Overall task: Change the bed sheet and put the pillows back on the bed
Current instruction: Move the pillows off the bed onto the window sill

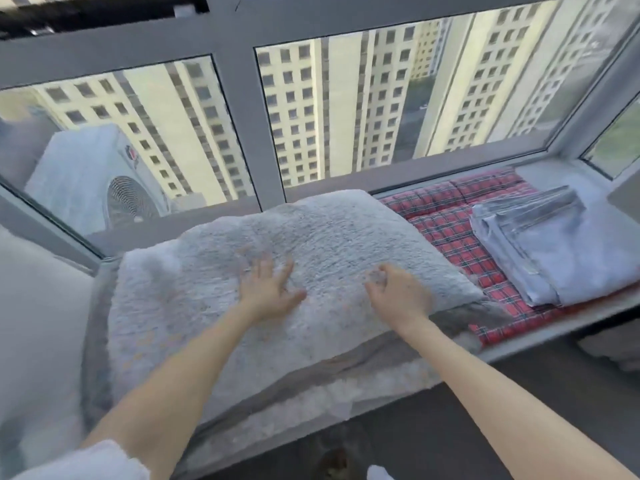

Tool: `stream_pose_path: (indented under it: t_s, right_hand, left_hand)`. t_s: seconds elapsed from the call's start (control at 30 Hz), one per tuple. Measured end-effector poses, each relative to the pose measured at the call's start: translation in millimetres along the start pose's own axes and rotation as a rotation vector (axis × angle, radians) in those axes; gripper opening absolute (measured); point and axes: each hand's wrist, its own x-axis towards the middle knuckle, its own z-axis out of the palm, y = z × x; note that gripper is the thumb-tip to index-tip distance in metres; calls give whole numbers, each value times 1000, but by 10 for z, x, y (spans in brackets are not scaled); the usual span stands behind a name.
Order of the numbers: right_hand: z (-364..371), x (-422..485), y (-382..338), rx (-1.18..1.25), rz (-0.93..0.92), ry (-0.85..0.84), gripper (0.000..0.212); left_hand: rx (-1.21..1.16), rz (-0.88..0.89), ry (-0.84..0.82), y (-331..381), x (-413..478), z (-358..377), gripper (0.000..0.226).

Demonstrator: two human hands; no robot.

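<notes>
Two hands meet the blanket point(329, 237) on the window ledge point(550, 176): left hand point(268, 291) spread flat, right hand point(398, 294) pinching it.

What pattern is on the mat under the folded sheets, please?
The mat is red tartan check, clearest in the head view.

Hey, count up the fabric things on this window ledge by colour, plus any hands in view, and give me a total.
Pale grey fluffy blanket: 1
Red plaid mat: 1
Light blue folded bedding stack: 1
Hands, the left hand and the right hand, both at the blanket: 2
Total: 5
</notes>
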Motion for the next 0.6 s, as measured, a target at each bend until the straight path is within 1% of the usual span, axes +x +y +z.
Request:
stream_pose_path:
  t_s: [0.03, 0.1, 0.13, 0.17, 0.23, 0.27, 0.37, 0.47, 0.6]
  right_hand:
    - [47, 48, 159, -63, -9, -58, 44]
    - [143, 75, 387, -125, -44, -177, 52]
    - [158, 57, 446, -104, -52, -209, 52]
    - [149, 39, 493, -50, -65, -201, 51]
    - [25, -21, 551, 115, -48, -109, 46]
    - [-77, -77, 589, 206, -3, -73, 43]
    - [-352, -279, 880, 389, 127, 25, 30]
    - [-640, -511, 1406, 483, 239, 130, 22]
    - [-1036, -992, 2330, 600, 421, 270, 15]
  left_hand:
    - [-7, -15, 7, 85, -6, 163, 83]
    - [5, -33, 41, 137, 35, 256, 80]
    - [14, -27, 62, 140, 67, 201, 81]
    - [3, -14, 89, 151, 98, 103, 82]
    - [-67, 54, 204, 299, 152, -130, 77]
    - [-99, 105, 258, 464, 167, -237, 71]
    - [-184, 287, 339, 1221, 162, -446, 48]
    - [-256, 509, 348, 2205, 84, -490, 41]
    - [-276, 775, 262, 3604, -165, -314, 32]
